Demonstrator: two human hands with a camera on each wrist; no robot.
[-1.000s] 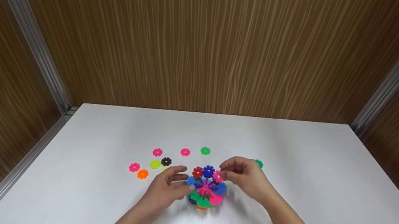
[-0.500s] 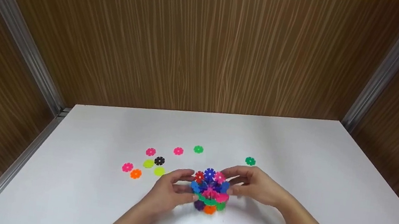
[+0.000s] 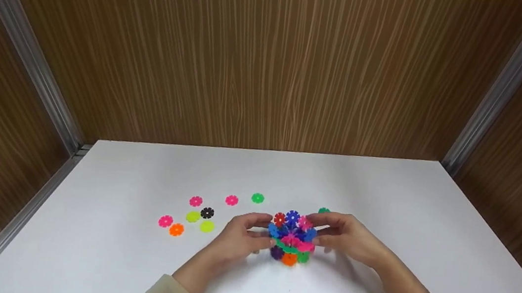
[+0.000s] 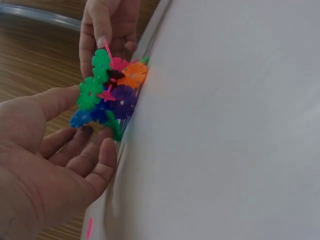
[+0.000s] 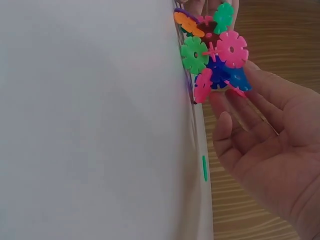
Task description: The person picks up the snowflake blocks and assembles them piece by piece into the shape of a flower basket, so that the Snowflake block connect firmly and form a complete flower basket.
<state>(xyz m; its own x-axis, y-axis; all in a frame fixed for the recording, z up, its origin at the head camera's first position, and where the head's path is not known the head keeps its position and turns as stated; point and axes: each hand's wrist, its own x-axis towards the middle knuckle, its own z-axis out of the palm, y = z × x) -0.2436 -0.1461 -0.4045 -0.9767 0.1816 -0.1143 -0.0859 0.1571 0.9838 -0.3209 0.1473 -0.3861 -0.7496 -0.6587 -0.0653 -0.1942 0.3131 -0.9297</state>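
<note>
Shifted rightward since the earlier frame, the disc cluster (image 3: 291, 234) sits between my left hand (image 3: 243, 236) and right hand (image 3: 350, 238), each pinching it. Likely light, stiff plastic; I'd hold inner discs (image 3: 291, 240), as outer ones (image 3: 292, 217) could pop loose.

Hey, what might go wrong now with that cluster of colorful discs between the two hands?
A disc might pop loose: the cluster is built of many separate slotted discs, and the left hand and right hand hold it from opposite sides, so uneven pressure could twist it.

The loose green disc, partly hidden behind the right hand in the head view, might get nudged.
</note>
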